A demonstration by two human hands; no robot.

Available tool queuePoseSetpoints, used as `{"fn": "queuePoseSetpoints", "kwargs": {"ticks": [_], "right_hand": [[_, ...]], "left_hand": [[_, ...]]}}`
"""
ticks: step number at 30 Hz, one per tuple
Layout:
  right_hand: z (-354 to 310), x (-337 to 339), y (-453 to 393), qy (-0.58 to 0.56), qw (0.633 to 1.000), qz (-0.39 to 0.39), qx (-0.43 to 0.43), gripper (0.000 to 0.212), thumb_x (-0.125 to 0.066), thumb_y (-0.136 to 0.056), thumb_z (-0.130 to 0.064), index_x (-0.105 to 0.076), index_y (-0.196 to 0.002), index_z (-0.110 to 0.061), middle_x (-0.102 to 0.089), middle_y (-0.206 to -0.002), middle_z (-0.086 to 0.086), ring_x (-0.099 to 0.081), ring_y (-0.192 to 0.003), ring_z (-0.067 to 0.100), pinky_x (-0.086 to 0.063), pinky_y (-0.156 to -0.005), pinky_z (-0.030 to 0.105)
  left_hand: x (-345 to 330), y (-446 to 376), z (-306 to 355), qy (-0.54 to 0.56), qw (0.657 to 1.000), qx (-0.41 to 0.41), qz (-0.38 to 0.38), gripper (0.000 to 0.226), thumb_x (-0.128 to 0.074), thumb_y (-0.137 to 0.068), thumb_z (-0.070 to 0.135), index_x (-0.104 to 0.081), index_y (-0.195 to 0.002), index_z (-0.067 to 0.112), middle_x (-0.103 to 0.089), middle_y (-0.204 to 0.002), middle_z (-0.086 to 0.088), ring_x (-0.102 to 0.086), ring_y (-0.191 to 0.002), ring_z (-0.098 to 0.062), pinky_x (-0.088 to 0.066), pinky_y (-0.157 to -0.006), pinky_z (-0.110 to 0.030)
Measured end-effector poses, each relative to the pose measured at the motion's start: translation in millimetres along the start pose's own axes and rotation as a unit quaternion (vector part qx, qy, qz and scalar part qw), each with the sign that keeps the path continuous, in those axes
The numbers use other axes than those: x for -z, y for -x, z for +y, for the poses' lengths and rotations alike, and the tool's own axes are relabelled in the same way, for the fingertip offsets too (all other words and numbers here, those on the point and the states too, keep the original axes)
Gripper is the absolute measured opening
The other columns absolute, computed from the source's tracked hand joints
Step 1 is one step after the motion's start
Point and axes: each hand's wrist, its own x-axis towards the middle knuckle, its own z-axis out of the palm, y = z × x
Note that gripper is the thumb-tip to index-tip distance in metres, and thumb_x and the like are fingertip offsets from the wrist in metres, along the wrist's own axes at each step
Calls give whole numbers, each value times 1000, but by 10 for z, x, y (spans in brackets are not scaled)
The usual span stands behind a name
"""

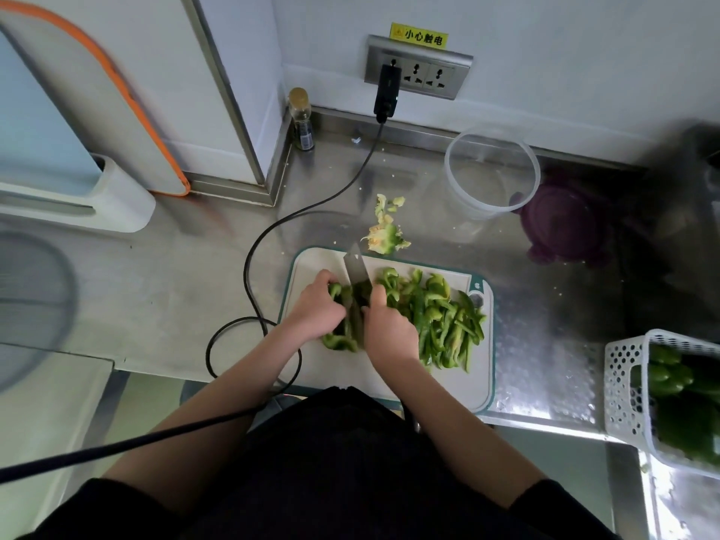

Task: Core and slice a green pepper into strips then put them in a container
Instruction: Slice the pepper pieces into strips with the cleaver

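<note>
Slicing is well along, judging by the heap of green pepper strips (444, 317) lying across the right half of the cutting board (389, 380) near the frame's centre. The last uncut piece of pepper (343, 329) sits on the board's left half, pinned there by the left hand (317, 305), whose fingers curl over its top edge; that clenched hold on the pepper likely keeps it from sliding and tucks the fingertips back from the edge of the blade. The right hand (389, 329) is wrapped around the handle of the knife (356, 272), its grip closed on it, with the blade pointing toward the top of the frame and standing just beside the left hand's knuckles. Both forearms reach up from the bottom of the frame and converge over the board, wrists close together.

Above the board, on the steel bench (195, 267), lies the discarded core (385, 235) with scattered seeds, pushed off the board so it stays out of the strips. The clear round container (493, 173) waits open in the upper right with nothing visible inside, and its purple lid (565, 224) rests just beside it, probably so the strips can go straight in. A white basket (627, 387) at the right edge holds more green peppers. A black cable (253, 259) loops across the bench to the left of the board.
</note>
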Motion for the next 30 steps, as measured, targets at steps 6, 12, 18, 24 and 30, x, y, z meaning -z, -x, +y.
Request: {"fn": "queuePoseSetpoints", "kwargs": {"ticks": [6, 12, 18, 24, 30], "right_hand": [[16, 134, -91, -17, 1000, -13, 1, 28, -34, -102, -21, -30, -128, -10, -66, -94, 15, -65, -81, 33, -44, -57, 35], [466, 347, 71, -246, 965, 39, -80, 29, -38, -101, -25, -36, -126, -11, -59, -75, 8, -58, -60, 23, -43, -46, 28], [579, 361, 159, -268, 957, 56, -96, 30, -41, -100, -29, -37, -126, -15, -59, -79, 5, -60, -64, 22, -50, -51, 35], [372, 357, 229, -231, 972, 27, -48, 14, -39, -101, -29, -34, -106, -16, -54, -70, 8, -56, -56, 29, -53, -46, 51], [201, 268, 198, -174, 984, 15, -38, 14, -36, -101, -27, -33, -102, -14, -58, -75, 11, -58, -62, 32, -48, -49, 39]], "left_hand": [[61, 23, -6, 9, 1000, 23, 0, 43, -53, -79, 1, -41, -115, 23, -52, -90, -7, -56, -72, -21, -45, -52, -29], [-48, 69, 84, 21, 1000, 4, -2, 37, -52, -81, 2, -41, -112, 21, -51, -83, -4, -52, -66, -17, -39, -46, -25], [-205, 42, 133, 26, 1000, -16, 4, 39, -51, -80, 0, -39, -110, 22, -53, -91, -6, -55, -72, -20, -41, -46, -28], [-230, 95, 60, 20, 994, -60, 85, 45, -59, -80, 6, -38, -114, 26, -43, -105, -5, -51, -76, -19, -41, -56, -26], [-213, 9, 34, -64, 992, -59, 94, 38, -54, -85, 6, -43, -120, 16, -45, -108, -9, -50, -84, -23, -45, -74, -32]]}}
